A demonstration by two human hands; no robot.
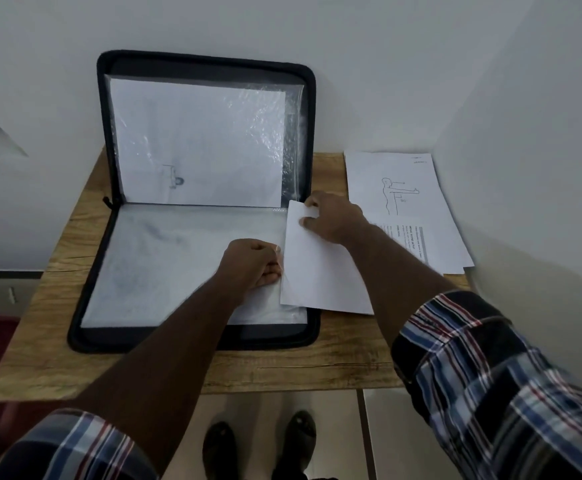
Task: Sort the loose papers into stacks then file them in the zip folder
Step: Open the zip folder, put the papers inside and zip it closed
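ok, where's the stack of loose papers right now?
In the head view, the stack of loose papers lies on the wooden table's far right, beside the open zip folder, just beyond the right hand.

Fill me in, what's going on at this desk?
A person is filing papers into an open zip folder on a wooden table. The left hand pinches the edge of a plastic sleeve in the lower half, while the right hand holds a blank sheet at its opening. A stack of printed pages waits to the right.
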